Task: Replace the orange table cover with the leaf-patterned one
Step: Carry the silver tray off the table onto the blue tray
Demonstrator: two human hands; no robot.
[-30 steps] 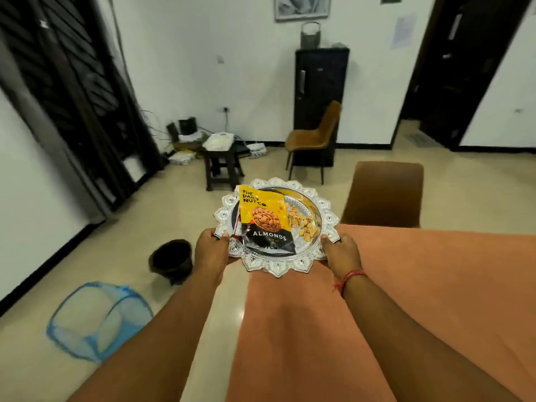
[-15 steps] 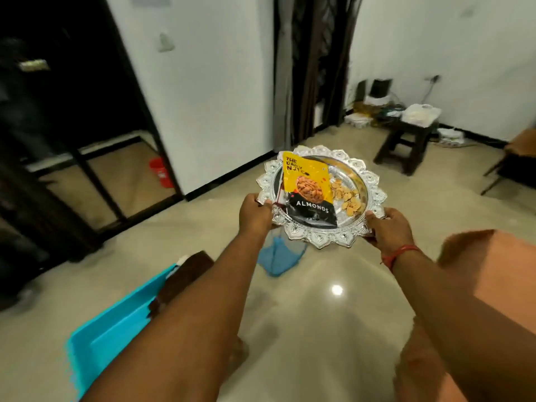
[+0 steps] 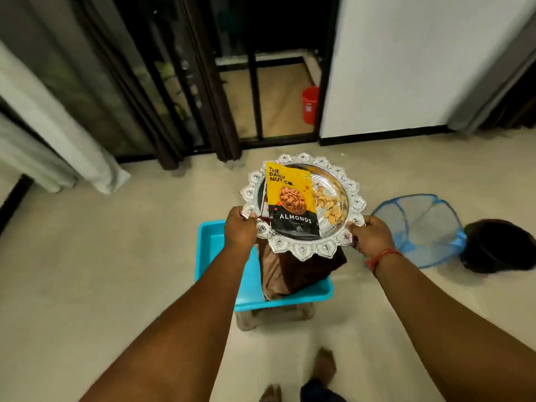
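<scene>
I hold an ornate silver tray (image 3: 333, 174) level in front of me with both hands. My left hand (image 3: 240, 226) grips its left rim and my right hand (image 3: 369, 235) grips its right rim. On the tray lie a yellow and black almond packet (image 3: 291, 201) and loose nuts (image 3: 329, 204). Below the tray a blue plastic tub (image 3: 214, 250) stands on a low stool, with a folded brown cloth (image 3: 287, 274) in it. The orange table cover is out of view.
A blue mesh hamper (image 3: 420, 227) lies on the floor at the right, with a dark bucket (image 3: 499, 245) beside it. Dark sliding doors, curtains (image 3: 52, 123) and a white wall stand ahead. A red bucket (image 3: 311, 105) sits beyond the door. My bare feet (image 3: 324, 364) show below.
I have turned left, away from the orange-covered table, carrying the tray. The blue tub with the brown cloth now lies directly under the tray.
</scene>
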